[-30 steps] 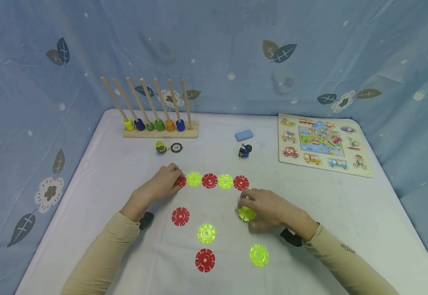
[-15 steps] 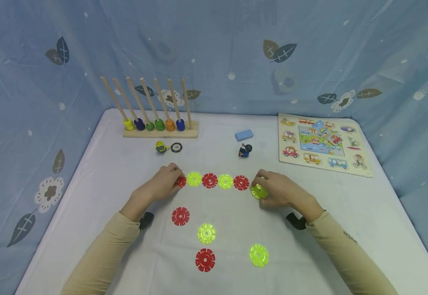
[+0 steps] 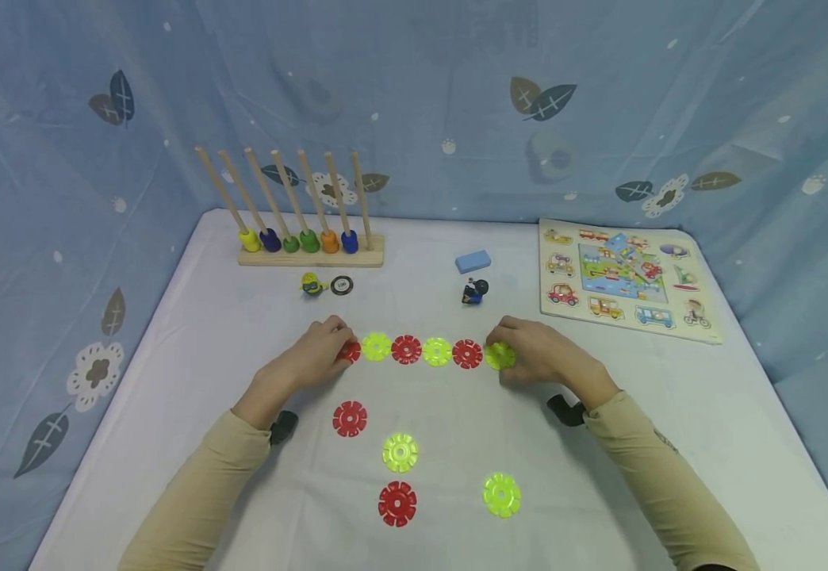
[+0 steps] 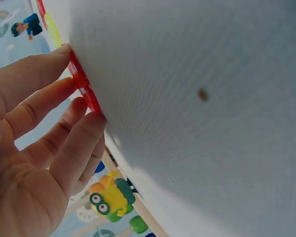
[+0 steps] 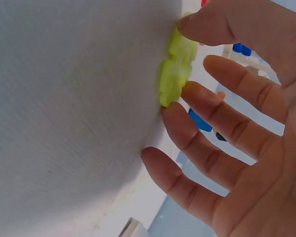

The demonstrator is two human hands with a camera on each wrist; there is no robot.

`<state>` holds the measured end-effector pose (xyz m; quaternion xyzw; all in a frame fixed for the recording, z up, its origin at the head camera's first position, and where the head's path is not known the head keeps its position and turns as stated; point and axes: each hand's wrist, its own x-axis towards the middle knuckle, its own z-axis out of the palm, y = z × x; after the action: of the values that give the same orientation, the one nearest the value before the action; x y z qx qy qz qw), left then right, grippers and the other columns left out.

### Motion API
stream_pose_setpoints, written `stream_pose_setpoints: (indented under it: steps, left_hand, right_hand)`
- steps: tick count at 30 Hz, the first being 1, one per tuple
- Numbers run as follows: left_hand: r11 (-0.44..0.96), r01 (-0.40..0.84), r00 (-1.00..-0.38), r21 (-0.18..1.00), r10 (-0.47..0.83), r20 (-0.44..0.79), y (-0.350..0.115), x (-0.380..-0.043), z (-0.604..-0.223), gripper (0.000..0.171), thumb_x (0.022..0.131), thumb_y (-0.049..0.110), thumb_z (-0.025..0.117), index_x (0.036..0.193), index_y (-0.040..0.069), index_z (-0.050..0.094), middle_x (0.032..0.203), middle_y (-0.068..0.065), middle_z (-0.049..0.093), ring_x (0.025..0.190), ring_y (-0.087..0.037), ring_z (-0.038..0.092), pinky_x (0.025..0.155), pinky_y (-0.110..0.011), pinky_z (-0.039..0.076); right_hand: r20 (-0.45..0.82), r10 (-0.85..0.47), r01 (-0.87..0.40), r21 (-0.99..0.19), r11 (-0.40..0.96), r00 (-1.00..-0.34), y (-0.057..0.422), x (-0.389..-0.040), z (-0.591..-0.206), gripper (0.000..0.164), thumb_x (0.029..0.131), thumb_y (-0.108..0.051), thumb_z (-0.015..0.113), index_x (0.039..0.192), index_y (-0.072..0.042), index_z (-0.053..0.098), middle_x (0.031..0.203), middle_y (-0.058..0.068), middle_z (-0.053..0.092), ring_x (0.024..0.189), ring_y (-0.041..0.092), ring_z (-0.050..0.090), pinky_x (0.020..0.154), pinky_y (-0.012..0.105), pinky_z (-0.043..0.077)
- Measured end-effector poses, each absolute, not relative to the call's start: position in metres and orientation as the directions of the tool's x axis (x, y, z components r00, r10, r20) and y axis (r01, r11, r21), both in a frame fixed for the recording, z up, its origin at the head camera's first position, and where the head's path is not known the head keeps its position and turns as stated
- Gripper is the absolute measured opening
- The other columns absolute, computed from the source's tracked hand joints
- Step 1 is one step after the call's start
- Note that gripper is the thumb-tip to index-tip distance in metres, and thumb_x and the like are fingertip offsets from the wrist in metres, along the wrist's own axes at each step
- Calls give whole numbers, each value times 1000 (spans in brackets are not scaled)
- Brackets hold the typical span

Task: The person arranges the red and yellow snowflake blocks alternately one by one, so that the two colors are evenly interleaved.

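Note:
A row of notched plastic discs, alternating red and yellow-green, crosses the middle of the table. At its left end my left hand (image 3: 318, 349) holds a red disc (image 4: 80, 79) flat on the cloth, thumb and fingertips at its edge. My right hand (image 3: 538, 351) pinches a yellow-green disc (image 5: 175, 74) by its edge at the row's right end, beside a red disc (image 3: 467, 354). Between them lie a yellow-green disc (image 3: 376, 346), a red disc (image 3: 407, 349) and another yellow-green disc (image 3: 436, 351). The left hand partly covers its disc in the head view.
Loose nearer discs: red disc (image 3: 350, 419), yellow-green disc (image 3: 400, 452), red disc (image 3: 396, 503), yellow-green disc (image 3: 501, 495). Behind stand a peg rack (image 3: 312, 258), yellow figure (image 3: 311, 284), black round chip (image 3: 342, 285), blue block (image 3: 473, 262), small dark-haired figure (image 3: 474, 291) and picture puzzle board (image 3: 564, 313).
My right hand has carried the yellow-green disc away from me and rightward, to the right end of the row. The left hand has stayed on its red disc.

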<state>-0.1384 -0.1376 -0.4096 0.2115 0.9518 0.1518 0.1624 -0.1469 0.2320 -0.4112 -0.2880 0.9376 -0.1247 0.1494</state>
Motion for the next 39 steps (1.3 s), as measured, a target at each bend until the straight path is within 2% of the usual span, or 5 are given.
stream_pose_setpoints:
  steps: [19,27,33,39]
  left_hand:
    - [862,366,-858,352,459,-231,-137,-139,-410,33,88,15,70,118,5,63,124,-15,55,109,-30,54,96,-43,49]
    - [862,368,-857,350,460,-231,-137,-140,-411,33,87,15,70,118,5,63,125,-16,54,109,-31,54,96,-43,49]
    - [862,366,-858,351,458,-233,-138,-139,-410,34,87,15,70,119,4,63,125,-17,54,110,-31,54,96,-43,49]
    - [862,360,-858,356,456,-237,-138,-138,-411,34,87,15,70,119,4,63,125,-17,54,109,-31,54,96,-44,49]
  right_hand:
    - [-203,-578,-506,-315,803,-790,232,-145,-409,43,76,-23,78,118,-17,66,115,1,63,94,15,59,88,38,53]
    - [-149,-588,-535,-284,796,-795,231,-142,-403,44,77,-27,79,117,-16,66,118,3,64,104,20,63,91,42,53]
    - [-122,-615,-573,-258,778,-779,222,-136,-399,43,77,-29,79,116,-16,67,118,3,65,108,24,62,94,44,52]
    - [-63,-679,-656,-206,726,-732,212,-127,-399,39,76,-28,79,111,-16,68,112,2,68,103,22,62,91,42,51]
